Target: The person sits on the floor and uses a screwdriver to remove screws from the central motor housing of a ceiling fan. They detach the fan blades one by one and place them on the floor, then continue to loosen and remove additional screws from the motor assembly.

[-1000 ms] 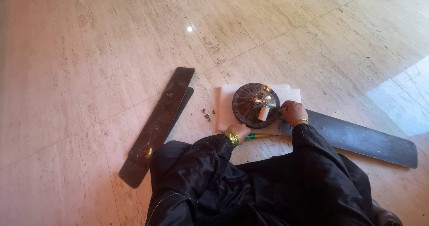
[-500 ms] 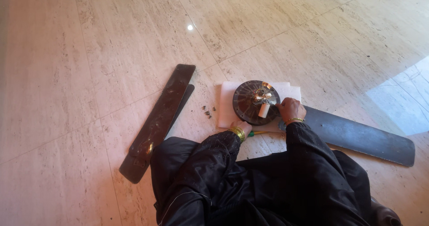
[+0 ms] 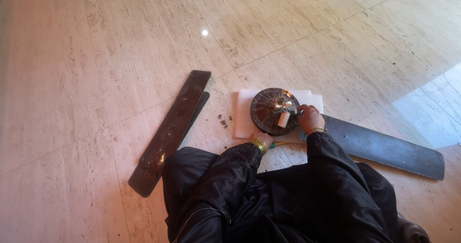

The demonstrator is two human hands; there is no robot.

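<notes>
Our right hand fingers grip a tool at the fan motor; our left hand touches its near edge, fingers hidden.

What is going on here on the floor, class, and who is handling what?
A person in black sleeves sits on a tiled floor over a round ceiling fan motor that lies on a white sheet. The right hand works a small tool at the motor's edge, where one fan blade is attached. The left hand rests at the motor's near rim. Two detached blades lie stacked to the left, with small loose screws beside them.
</notes>
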